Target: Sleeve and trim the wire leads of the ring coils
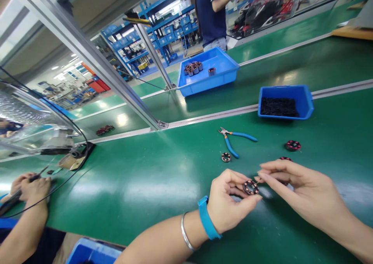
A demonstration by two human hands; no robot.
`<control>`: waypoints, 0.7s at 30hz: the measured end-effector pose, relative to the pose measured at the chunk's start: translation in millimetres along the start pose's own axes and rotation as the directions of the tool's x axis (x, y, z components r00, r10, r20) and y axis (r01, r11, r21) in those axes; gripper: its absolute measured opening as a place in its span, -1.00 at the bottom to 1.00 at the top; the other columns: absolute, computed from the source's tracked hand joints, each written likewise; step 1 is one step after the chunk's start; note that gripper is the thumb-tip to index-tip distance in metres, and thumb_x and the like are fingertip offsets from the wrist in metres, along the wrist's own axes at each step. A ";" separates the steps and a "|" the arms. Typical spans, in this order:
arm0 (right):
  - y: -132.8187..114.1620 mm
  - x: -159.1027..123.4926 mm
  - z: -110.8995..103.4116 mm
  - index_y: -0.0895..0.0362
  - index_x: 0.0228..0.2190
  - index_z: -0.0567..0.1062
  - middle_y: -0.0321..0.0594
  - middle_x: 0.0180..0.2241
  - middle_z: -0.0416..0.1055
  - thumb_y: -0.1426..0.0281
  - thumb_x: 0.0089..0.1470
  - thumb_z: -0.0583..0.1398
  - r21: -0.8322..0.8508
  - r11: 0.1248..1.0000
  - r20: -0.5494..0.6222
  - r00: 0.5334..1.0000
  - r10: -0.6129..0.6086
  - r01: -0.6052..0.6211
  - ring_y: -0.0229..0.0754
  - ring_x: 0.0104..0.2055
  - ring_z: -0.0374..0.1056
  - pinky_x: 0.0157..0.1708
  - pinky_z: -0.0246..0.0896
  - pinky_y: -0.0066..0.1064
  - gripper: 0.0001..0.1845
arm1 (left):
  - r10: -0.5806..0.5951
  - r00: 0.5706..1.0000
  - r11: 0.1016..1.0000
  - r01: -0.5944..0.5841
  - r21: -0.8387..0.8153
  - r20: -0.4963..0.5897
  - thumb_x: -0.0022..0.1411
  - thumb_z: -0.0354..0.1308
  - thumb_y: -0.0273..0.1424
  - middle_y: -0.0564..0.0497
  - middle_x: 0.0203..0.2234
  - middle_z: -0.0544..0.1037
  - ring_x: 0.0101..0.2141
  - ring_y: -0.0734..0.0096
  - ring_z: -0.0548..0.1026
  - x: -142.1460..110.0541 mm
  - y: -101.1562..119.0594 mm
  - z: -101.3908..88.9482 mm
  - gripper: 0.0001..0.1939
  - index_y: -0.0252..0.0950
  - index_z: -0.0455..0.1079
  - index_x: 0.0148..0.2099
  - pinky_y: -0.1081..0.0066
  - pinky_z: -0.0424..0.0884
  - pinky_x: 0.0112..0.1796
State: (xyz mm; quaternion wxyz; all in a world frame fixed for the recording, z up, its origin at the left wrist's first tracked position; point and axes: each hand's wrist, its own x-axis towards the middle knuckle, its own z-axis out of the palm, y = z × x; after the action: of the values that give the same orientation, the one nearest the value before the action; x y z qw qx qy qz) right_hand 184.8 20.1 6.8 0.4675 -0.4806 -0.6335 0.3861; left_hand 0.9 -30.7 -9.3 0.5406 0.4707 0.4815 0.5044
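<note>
Pinches wound ring (246,187) in left grip (230,201) | has right grip (303,182) at fine wire (257,183), cannot tell if pinched | could snap wire by over-tugging, drop ring by loosening

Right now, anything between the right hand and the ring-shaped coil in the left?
Nothing visible. The ring-shaped coil is pinched in the left hand, with the right hand close beside it. The pliers lie beyond both hands, not between.

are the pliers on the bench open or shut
Open: the pliers lie on the green bench with their blue handles spread wide apart.
</note>
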 end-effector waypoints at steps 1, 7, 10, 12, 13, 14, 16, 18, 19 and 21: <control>-0.2 -0.3 0.2 -0.01 -0.41 0.70 -0.15 -0.49 0.70 -0.29 -0.02 0.42 0.005 1.000 -0.002 1.000 -0.013 0.013 -0.01 -0.53 0.65 -0.50 0.64 -0.34 -0.40 | 0.004 1.000 1.000 -0.004 -0.001 0.000 -0.02 0.65 -0.21 -0.09 -0.24 0.66 -0.31 0.41 0.66 0.1 -0.2 0.1 -0.48 -0.27 0.36 -0.28 0.46 0.67 -0.27; 2.7 -0.7 0.2 -0.01 -0.39 0.71 -0.15 -0.46 0.71 -0.26 0.03 0.41 -0.008 1.000 0.031 0.999 -0.025 0.025 0.00 -0.50 0.66 -0.45 0.65 -0.31 -0.43 | 0.015 1.000 1.000 -0.015 0.007 -0.003 -0.02 0.65 -0.18 -0.07 -0.27 0.65 -0.32 0.40 0.66 0.8 0.5 0.4 -0.47 -0.27 0.36 -0.29 0.44 0.68 -0.29; 3.7 -0.2 0.0 -0.01 -0.40 0.70 -0.16 -0.46 0.70 -0.27 0.01 0.41 -0.028 0.999 -0.005 1.000 -0.027 0.027 -0.02 -0.52 0.65 -0.46 0.65 -0.31 -0.43 | 0.009 1.000 1.000 -0.009 0.010 0.002 -0.01 0.65 -0.18 -0.07 -0.28 0.65 -0.33 0.39 0.66 0.7 1.6 0.4 -0.47 -0.27 0.36 -0.30 0.44 0.68 -0.29; 3.8 -0.1 0.2 -0.01 -0.40 0.70 -0.17 -0.47 0.70 -0.28 0.00 0.41 -0.034 0.999 -0.023 0.999 -0.028 0.027 -0.02 -0.53 0.64 -0.47 0.64 -0.31 -0.42 | 0.011 1.000 1.000 -0.011 0.005 0.006 -0.02 0.64 -0.20 -0.06 -0.29 0.64 -0.33 0.40 0.65 0.7 1.7 0.6 -0.48 -0.27 0.36 -0.30 0.46 0.67 -0.30; 3.7 -0.2 0.4 -0.01 -0.40 0.70 -0.17 -0.46 0.70 -0.28 0.01 0.41 -0.031 0.999 -0.025 0.999 -0.031 0.030 -0.03 -0.53 0.64 -0.47 0.64 -0.32 -0.42 | 0.009 1.000 1.000 -0.009 0.002 0.005 -0.02 0.64 -0.21 -0.07 -0.28 0.64 -0.33 0.41 0.65 0.6 1.6 0.7 -0.48 -0.27 0.35 -0.30 0.46 0.66 -0.29; 3.6 -0.3 0.6 -0.01 -0.40 0.70 -0.17 -0.46 0.70 -0.28 0.02 0.41 -0.026 0.999 -0.021 0.999 -0.034 0.033 -0.03 -0.52 0.64 -0.47 0.64 -0.32 -0.42 | 0.005 1.000 1.000 -0.005 -0.001 0.004 -0.02 0.64 -0.22 -0.07 -0.27 0.64 -0.32 0.41 0.65 0.6 1.5 0.8 -0.48 -0.27 0.35 -0.29 0.47 0.66 -0.29; 3.0 -0.4 1.0 -0.01 -0.39 0.70 -0.17 -0.46 0.70 -0.27 0.03 0.40 -0.014 0.999 -0.017 0.999 -0.039 0.038 -0.04 -0.52 0.64 -0.46 0.64 -0.33 -0.42 | -0.001 1.000 1.000 0.001 -0.003 0.002 -0.02 0.64 -0.22 -0.08 -0.26 0.64 -0.32 0.41 0.65 0.5 1.0 1.0 -0.48 -0.27 0.35 -0.29 0.46 0.66 -0.28; 2.0 -0.3 1.2 -0.02 -0.41 0.70 -0.18 -0.48 0.69 -0.29 0.03 0.40 -0.015 0.999 -0.020 0.999 -0.046 0.046 -0.05 -0.54 0.63 -0.47 0.64 -0.34 -0.42 | -0.003 1.000 1.000 0.003 -0.002 0.006 -0.02 0.64 -0.22 -0.08 -0.26 0.64 -0.31 0.41 0.65 0.5 0.5 1.0 -0.48 -0.27 0.34 -0.29 0.46 0.67 -0.27; 1.3 -0.1 1.2 -0.02 -0.42 0.71 -0.19 -0.49 0.69 -0.29 0.02 0.40 -0.017 0.999 -0.026 0.998 -0.052 0.052 -0.06 -0.55 0.63 -0.48 0.63 -0.35 -0.41 | -0.002 1.000 1.000 0.002 0.000 0.009 -0.02 0.64 -0.21 -0.08 -0.26 0.64 -0.31 0.41 0.65 0.4 0.3 0.9 -0.47 -0.27 0.34 -0.29 0.46 0.67 -0.27; 0.0 0.3 1.3 -0.02 -0.44 0.71 -0.19 -0.50 0.69 -0.28 0.01 0.41 -0.013 0.998 -0.038 0.997 -0.062 0.061 -0.05 -0.56 0.63 -0.50 0.63 -0.36 -0.42 | -0.003 1.000 1.000 0.003 0.005 0.010 -0.01 0.64 -0.21 -0.08 -0.26 0.64 -0.31 0.41 0.65 0.3 -0.1 0.6 -0.48 -0.27 0.34 -0.29 0.46 0.67 -0.27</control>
State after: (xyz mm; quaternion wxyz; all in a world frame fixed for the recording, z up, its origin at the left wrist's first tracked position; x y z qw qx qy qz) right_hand 183.5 20.4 6.5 0.4883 -0.4712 -0.6412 0.3583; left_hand 1.5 -30.4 -9.3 0.5423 0.4739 0.4809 0.5001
